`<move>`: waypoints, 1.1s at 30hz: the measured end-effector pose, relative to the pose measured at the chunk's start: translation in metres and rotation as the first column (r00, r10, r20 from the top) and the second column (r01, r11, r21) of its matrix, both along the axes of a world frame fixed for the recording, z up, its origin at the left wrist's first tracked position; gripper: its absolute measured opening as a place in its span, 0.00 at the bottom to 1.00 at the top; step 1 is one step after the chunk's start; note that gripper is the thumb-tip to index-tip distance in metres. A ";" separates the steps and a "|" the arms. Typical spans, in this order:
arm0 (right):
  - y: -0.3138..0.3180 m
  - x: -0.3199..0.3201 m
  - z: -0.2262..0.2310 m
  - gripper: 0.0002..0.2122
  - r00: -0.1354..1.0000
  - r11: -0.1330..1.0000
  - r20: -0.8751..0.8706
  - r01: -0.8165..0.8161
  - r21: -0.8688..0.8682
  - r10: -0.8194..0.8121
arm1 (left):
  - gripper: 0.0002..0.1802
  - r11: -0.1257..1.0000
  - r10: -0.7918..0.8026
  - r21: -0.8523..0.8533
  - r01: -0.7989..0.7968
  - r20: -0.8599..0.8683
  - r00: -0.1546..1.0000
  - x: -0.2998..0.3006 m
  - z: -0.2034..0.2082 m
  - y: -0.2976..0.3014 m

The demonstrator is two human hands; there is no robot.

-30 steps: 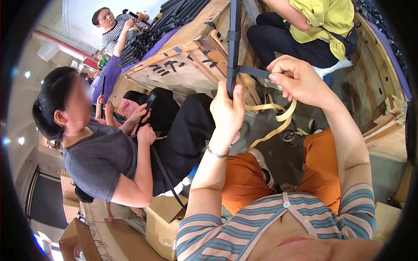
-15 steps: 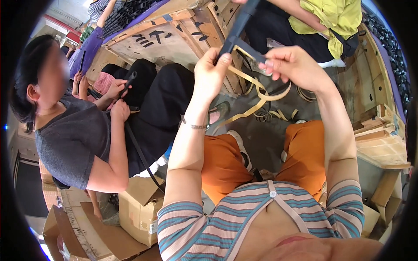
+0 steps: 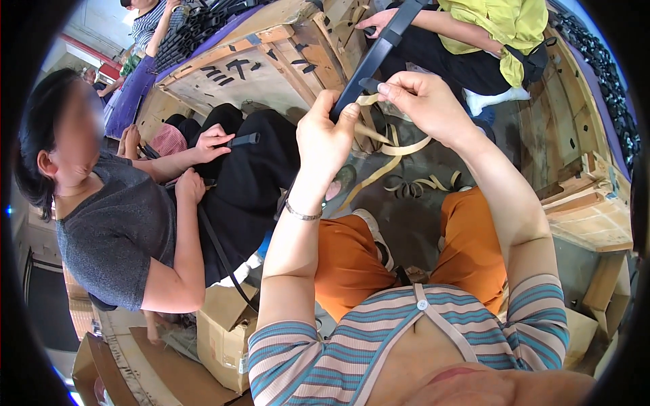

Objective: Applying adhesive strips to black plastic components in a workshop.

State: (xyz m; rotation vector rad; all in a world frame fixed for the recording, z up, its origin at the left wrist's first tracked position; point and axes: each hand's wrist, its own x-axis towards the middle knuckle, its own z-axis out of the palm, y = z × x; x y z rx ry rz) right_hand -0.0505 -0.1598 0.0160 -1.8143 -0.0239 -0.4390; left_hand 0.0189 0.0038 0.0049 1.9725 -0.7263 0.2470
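My left hand (image 3: 328,128) is closed round the lower end of a long black bar (image 3: 371,62), which slants up and to the right. To its right, my right hand (image 3: 423,101) pinches a short dark strip end (image 3: 370,84) between thumb and finger, close beside the bar. A pale yellow strip (image 3: 411,147) hangs in curls below the hands. How the strip joins the bar is hidden by my fingers.
At the left a person in a grey shirt (image 3: 122,223) holds a black piece (image 3: 245,139). Someone in a yellow top (image 3: 497,27) sits ahead. Wooden crates (image 3: 250,61) stand beyond, with cardboard boxes (image 3: 220,331) at lower left. Curled strips (image 3: 426,184) lie on the floor.
My right hand has moved left and closer to the bar, so the dark strip stretched between my hands now shows only a short end. The person in grey has shifted the black piece.
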 end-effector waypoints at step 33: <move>0.033 0.003 -0.006 0.14 0.964 0.972 0.194 0.148 0.183 -0.184 | 0.08 0.996 0.058 -0.073 -0.055 0.041 0.997 -0.025 0.016 0.008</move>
